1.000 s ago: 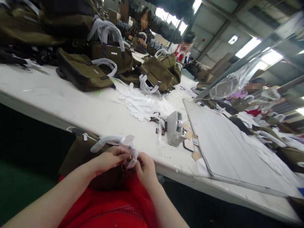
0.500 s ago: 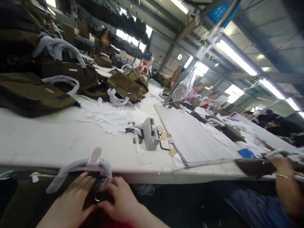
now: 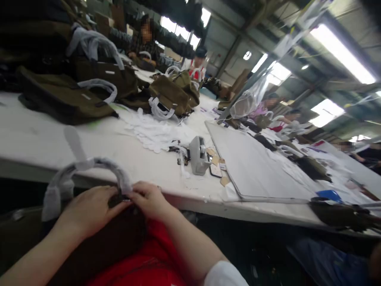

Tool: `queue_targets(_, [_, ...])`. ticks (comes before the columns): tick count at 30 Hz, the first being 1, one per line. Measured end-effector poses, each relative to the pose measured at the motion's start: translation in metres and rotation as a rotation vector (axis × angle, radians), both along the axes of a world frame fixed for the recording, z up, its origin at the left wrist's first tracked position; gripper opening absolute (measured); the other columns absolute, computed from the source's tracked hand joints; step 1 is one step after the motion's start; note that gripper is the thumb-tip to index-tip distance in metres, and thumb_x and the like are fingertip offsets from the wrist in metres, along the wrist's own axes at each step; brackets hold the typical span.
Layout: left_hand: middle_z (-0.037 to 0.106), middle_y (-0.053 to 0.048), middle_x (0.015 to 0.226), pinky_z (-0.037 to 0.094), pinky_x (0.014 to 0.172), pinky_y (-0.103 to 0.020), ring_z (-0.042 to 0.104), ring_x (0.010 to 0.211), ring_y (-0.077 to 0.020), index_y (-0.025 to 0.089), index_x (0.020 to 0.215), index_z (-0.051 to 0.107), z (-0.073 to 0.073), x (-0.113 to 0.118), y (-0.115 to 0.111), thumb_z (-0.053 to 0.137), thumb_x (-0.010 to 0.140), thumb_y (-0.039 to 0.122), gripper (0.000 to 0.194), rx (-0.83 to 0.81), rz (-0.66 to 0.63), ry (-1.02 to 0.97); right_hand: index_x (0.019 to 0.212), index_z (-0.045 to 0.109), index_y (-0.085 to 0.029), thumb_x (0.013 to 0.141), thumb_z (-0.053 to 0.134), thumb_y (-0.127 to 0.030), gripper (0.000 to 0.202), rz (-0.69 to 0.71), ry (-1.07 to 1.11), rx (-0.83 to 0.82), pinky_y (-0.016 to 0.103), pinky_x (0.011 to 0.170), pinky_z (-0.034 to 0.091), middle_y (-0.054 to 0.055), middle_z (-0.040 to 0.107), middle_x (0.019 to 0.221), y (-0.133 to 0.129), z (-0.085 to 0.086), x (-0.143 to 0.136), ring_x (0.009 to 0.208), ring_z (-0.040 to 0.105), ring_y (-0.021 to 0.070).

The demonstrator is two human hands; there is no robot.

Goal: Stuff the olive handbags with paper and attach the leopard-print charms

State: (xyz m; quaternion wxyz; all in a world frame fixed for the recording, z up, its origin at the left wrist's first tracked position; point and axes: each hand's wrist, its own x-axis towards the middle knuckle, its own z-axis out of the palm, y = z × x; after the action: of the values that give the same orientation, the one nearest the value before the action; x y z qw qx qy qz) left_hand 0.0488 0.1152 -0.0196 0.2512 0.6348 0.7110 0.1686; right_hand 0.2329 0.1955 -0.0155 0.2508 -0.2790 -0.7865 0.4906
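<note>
Dark-brown bag (image 3: 116, 234), its arched handle (image 3: 104, 162) sheathed in white.

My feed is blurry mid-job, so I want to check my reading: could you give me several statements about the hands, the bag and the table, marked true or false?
1. The left hand and right hand are both at a dark fabric bag with an arched handle. True.
2. The handle is bare. False: whitish film wraps it.
3. A grey plastic tape dispenser stands on the white table. True.
4. The right hand grips the dispenser. False: it is at the handle's base.
5. Tan card tags lie right of the dispenser in this view. True.
</note>
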Motion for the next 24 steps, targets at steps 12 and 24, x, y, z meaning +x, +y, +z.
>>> queue_targets(12, [0.067,-0.009,0.087,0.047,0.085,-0.038,0.063,0.087,-0.0269,0.016,0.086,0.064,0.002,0.009,-0.031,0.058,0.091,0.047,0.031,0.567,0.241,0.159,0.096,0.067,-0.019,0.088,0.061,-0.03,0.015,-0.323,-0.287,0.08,0.03,0.073,0.05,0.005,0.069,0.089,-0.021,-0.002,0.05,0.076,0.063,0.0178])
queue_targets(24, [0.074,-0.001,0.09,0.048,0.074,-0.03,0.068,0.08,-0.0198,0.024,0.094,0.068,-0.005,0.045,-0.064,0.048,0.095,0.04,0.026,0.131,0.264,-0.171,0.094,0.057,-0.018,0.083,0.064,-0.034,0.02,-0.239,-0.077,-0.374,0.024,0.058,0.047,-0.001,0.063,0.071,-0.029,-0.027,0.038,0.063,0.059,0.014])
